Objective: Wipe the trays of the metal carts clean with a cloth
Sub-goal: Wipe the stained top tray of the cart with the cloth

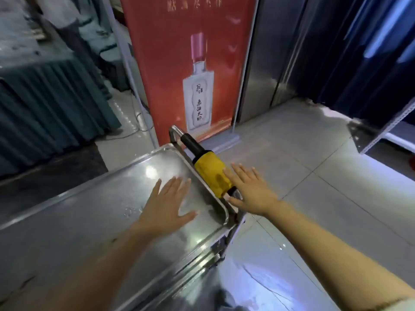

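The metal cart's top tray (78, 221) fills the lower left, shiny and bare. A yellow cloth (211, 173) is wrapped around the cart's black push handle (190, 143) at the tray's right end. My left hand (167, 200) is flat over the tray near that end, fingers straight and spread. My right hand (249, 190) is spread with straight fingers just right of the yellow cloth, its fingertips at the cloth's edge and its thumb by the handle's near end. Neither hand holds anything.
A red standing banner (190, 63) with a bottle picture stands just beyond the cart. A table with a pleated dark skirt (45, 113) is at the left. Steel panels (269, 63) and a blue curtain (359, 52) close the back right. Light tiled floor (314, 164) lies to the right.
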A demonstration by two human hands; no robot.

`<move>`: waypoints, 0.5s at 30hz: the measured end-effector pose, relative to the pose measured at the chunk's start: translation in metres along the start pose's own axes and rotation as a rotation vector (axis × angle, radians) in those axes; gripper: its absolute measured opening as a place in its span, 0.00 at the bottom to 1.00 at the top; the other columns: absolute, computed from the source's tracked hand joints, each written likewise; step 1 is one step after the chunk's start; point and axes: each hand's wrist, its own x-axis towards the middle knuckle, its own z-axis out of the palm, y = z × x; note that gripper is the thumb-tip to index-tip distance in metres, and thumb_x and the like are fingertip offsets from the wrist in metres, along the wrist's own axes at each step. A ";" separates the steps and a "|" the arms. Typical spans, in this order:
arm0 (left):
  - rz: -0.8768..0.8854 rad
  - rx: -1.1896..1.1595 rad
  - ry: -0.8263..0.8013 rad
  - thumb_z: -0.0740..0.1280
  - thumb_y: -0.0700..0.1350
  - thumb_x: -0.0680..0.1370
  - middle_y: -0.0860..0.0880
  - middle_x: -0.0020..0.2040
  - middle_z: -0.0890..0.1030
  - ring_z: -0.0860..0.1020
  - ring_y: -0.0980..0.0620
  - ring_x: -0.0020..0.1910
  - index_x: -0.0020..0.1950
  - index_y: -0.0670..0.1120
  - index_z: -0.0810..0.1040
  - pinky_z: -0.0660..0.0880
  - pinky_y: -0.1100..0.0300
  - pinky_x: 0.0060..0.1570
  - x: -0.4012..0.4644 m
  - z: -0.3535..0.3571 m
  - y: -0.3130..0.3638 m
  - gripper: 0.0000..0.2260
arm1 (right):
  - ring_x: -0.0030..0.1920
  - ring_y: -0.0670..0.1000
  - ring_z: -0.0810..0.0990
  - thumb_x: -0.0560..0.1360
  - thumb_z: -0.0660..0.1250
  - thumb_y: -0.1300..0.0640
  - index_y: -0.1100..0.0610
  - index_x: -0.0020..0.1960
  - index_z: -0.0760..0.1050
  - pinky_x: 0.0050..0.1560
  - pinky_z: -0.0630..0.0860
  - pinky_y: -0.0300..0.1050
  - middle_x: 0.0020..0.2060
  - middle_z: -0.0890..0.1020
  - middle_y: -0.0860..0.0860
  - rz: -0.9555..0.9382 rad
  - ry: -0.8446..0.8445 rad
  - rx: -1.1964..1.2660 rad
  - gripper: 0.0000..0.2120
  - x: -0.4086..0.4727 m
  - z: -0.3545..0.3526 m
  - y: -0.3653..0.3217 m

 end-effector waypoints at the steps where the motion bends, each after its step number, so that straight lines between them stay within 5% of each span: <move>1: -0.028 0.003 -0.002 0.43 0.74 0.71 0.49 0.79 0.47 0.45 0.51 0.78 0.79 0.53 0.44 0.34 0.50 0.73 0.004 0.000 0.004 0.41 | 0.78 0.56 0.44 0.76 0.59 0.38 0.45 0.78 0.40 0.75 0.43 0.59 0.79 0.43 0.52 -0.047 -0.044 -0.001 0.40 0.009 0.004 0.005; 9: -0.242 -0.010 -0.050 0.30 0.76 0.65 0.50 0.79 0.41 0.41 0.51 0.78 0.77 0.53 0.36 0.37 0.47 0.75 -0.004 0.023 0.006 0.46 | 0.77 0.62 0.45 0.78 0.60 0.48 0.46 0.78 0.41 0.75 0.55 0.56 0.78 0.38 0.55 -0.245 -0.074 0.014 0.37 0.051 0.039 0.022; 15: -0.313 0.014 -0.131 0.31 0.75 0.65 0.49 0.79 0.43 0.43 0.50 0.78 0.78 0.52 0.37 0.37 0.47 0.75 -0.021 0.035 0.009 0.46 | 0.76 0.59 0.57 0.81 0.58 0.58 0.49 0.76 0.58 0.66 0.67 0.50 0.78 0.52 0.53 -0.229 0.026 0.160 0.25 0.060 0.034 0.022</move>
